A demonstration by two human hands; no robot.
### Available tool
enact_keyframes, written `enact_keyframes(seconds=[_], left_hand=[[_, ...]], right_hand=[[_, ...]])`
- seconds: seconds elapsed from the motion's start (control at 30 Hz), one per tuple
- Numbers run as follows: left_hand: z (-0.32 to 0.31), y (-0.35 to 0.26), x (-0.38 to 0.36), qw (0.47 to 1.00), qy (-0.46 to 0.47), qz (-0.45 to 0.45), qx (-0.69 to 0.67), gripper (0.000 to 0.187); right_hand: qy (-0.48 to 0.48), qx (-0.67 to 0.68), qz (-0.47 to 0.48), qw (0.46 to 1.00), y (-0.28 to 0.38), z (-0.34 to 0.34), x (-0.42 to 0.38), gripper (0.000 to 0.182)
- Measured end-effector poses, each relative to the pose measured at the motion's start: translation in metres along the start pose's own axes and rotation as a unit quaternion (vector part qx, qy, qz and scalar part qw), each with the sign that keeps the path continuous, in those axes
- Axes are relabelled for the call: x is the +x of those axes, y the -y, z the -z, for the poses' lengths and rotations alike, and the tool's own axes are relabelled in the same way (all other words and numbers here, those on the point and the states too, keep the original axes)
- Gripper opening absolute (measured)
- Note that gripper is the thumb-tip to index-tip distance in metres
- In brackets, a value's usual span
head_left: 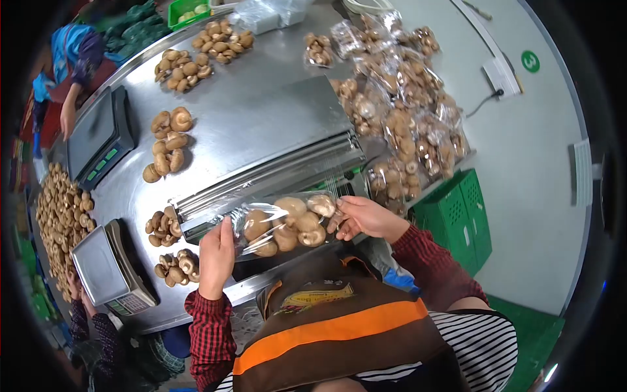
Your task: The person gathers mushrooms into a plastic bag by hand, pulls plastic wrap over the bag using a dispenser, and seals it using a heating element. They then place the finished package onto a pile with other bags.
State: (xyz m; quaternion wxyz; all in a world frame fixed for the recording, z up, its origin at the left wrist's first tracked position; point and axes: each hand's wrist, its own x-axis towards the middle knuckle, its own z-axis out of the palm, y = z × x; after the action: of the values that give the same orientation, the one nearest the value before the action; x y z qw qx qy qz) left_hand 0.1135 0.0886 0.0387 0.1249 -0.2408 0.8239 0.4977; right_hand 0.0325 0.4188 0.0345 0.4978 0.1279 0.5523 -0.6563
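Several brown mushrooms (pixel 287 228) lie in a clear plastic wrap (pixel 245 215) in front of me, at the near side of a metal film-wrapping machine (pixel 261 166). My left hand (pixel 217 257) is closed on the wrap's left end, with the thumb on top. At the opposite end, my right hand (pixel 369 219) pinches the film beside the rightmost mushroom. Stretched, creased film runs from near my right fingers up toward the machine. The undersides of the mushrooms are hidden.
Wrapped mushroom packs (pixel 398 98) are heaped at the right, above green crates (pixel 457 215). Small mushroom piles (pixel 171 140) sit on the steel table (pixel 255 98). Two scales (pixel 101 134) and a large loose heap of mushrooms (pixel 62 215) are at the left, where other people's hands (pixel 68 114) reach in.
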Motion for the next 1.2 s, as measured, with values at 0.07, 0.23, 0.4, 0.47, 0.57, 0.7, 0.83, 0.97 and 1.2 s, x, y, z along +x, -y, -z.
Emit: enact_keyframes(seconds=[0.07, 0.23, 0.4, 0.47, 0.57, 0.7, 0.83, 0.97, 1.2], left_hand=[[-0.017, 0.029, 0.000, 0.994, 0.051, 0.012, -0.097, 0.039], [-0.065, 0.048, -0.017, 0.985, -0.019, -0.171, -0.012, 0.034], [-0.105, 0.059, 0.016, 0.889, -0.124, -0.350, 0.269, 0.024], [-0.133, 0.045, 0.033, 0.852, -0.153, -0.422, 0.270, 0.022], [-0.158, 0.025, 0.031, 0.881, -0.039, -0.415, 0.221, 0.017], [-0.148, 0.012, -0.019, 0.909, 0.244, -0.008, -0.339, 0.006], [-0.109, 0.002, -0.055, 0.774, 0.398, -0.164, -0.464, 0.034], [-0.103, -0.028, -0.079, 0.783, 0.385, -0.209, -0.442, 0.059], [-0.087, 0.013, -0.046, 0.744, 0.524, 0.153, -0.386, 0.066]], right_hand=[[-0.099, -0.002, 0.018, 0.995, -0.030, 0.010, 0.009, 0.029], [-0.417, -0.283, 0.259, 0.824, -0.097, -0.008, -0.008, 0.026], [-0.528, -0.298, 0.271, 0.747, -0.193, 0.053, 0.012, 0.025], [-0.624, -0.187, 0.249, 0.717, -0.208, 0.038, 0.046, 0.025], [-0.377, 0.236, 0.332, 0.832, -0.212, 0.017, 0.052, 0.026], [0.032, 0.418, 0.316, 0.851, -0.177, -0.025, -0.012, 0.028], [0.243, 0.107, 0.254, 0.930, -0.147, -0.081, -0.015, 0.029], [0.114, 0.033, 0.184, 0.976, -0.153, -0.037, -0.016, 0.030], [-0.020, -0.256, 0.360, 0.897, -0.056, -0.041, -0.122, 0.040]])
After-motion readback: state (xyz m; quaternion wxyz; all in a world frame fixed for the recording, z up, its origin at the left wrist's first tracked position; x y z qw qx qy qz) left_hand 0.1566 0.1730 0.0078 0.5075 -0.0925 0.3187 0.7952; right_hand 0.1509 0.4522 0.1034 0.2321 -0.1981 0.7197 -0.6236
